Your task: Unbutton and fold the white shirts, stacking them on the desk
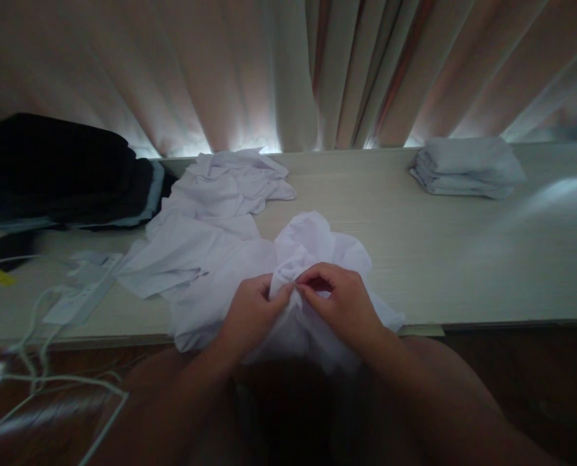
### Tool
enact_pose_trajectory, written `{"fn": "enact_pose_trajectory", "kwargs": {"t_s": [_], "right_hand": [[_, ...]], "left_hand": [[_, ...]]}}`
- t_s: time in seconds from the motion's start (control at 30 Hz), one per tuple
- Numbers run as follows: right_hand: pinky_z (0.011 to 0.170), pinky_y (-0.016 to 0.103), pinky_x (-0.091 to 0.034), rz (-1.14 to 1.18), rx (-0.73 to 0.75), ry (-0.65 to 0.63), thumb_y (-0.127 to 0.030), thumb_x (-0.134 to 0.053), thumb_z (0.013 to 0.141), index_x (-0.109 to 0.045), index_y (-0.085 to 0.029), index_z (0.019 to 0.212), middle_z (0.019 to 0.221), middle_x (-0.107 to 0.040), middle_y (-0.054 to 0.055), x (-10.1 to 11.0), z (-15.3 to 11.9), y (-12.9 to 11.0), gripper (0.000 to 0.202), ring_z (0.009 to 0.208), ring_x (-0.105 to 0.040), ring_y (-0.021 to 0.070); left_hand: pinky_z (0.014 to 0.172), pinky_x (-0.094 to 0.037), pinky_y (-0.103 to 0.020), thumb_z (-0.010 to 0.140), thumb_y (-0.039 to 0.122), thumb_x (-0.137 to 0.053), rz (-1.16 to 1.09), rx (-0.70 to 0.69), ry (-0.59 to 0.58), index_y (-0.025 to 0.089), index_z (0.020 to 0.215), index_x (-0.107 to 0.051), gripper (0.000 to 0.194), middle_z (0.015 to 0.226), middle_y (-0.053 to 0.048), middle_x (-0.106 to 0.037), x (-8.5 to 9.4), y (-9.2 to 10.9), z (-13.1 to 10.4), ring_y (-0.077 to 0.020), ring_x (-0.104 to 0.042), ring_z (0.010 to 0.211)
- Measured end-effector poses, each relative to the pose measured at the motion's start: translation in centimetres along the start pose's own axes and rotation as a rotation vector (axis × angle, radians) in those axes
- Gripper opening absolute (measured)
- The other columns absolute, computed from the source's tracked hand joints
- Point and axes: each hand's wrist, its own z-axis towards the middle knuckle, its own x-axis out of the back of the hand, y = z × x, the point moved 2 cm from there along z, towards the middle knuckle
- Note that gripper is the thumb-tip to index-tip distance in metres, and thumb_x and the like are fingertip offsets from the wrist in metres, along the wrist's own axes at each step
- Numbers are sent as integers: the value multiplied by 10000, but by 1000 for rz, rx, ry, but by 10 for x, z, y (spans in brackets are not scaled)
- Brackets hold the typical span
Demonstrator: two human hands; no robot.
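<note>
A crumpled white cloth [312, 243] lies bunched at the front edge of the pale surface, part of it hanging over my lap. My left hand [258, 305] grips it from the left, thumb pressed on a gathered fold. From the right, my right hand [341, 296] pinches the same spot between thumb and forefinger, its fingertips next to my left thumb. Whatever small detail sits between the fingertips is too small to make out. More loose white fabric [211, 194] spreads to the left and back, touching the piece in my hands.
Folded white cloths [468, 167] are stacked at the back right. A dark pile of folded clothes [60, 171] stands at the back left. A white power strip [82, 290] with trailing cables [39, 336] lies at the left. Curtains [288, 71] hang behind the surface.
</note>
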Motion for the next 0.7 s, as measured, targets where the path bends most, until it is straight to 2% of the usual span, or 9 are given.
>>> {"fn": "enact_pose_trajectory", "kwargs": {"t_s": [0.13, 0.33, 0.53, 0.6, 0.7], "right_hand": [[743, 291, -522, 187, -111, -32, -166, -714, 804, -749, -185, 821, 821, -749, 31, 2, 2, 3, 44, 766, -676, 171], [697, 265, -495, 579, -239, -197, -252, -788, 757, -745, -177, 810, 785, -730, 14, 1, 6, 15, 102, 720, -648, 144], [723, 279, -491, 591, -249, -191, -283, -805, 746, -726, -182, 873, 834, -718, 16, 0, 8, 19, 180, 744, -640, 146], [734, 285, -482, 550, -245, -251, -284, -781, 773, -724, -184, 904, 858, -712, 19, 0, 7, 19, 174, 764, -631, 151], [703, 270, -440, 430, -208, -350, -278, -729, 822, -709, -178, 823, 816, -671, 8, 0, 5, 18, 102, 759, -580, 144]], "left_hand": [[569, -408, -215, 876, 339, -613, 19, 7, 26, 134, 758, -755, 276, 711, -12, -715, 1, 1, -3, -169, -606, 676], [555, -417, -213, 864, 389, -639, -88, 28, -21, 119, 762, -739, 306, 709, -20, -705, 6, 0, -3, -157, -590, 648], [592, -458, -223, 844, 435, -687, -196, 73, -89, 134, 885, -772, 316, 790, -30, -751, 10, -2, -1, -169, -631, 694], [617, -474, -228, 832, 428, -707, -217, 83, -82, 142, 930, -775, 309, 824, -28, -763, 12, -2, -1, -175, -645, 721], [644, -488, -234, 825, 423, -716, -235, 92, -92, 151, 968, -773, 312, 849, -22, -769, 15, -3, -1, -179, -652, 745]]}}
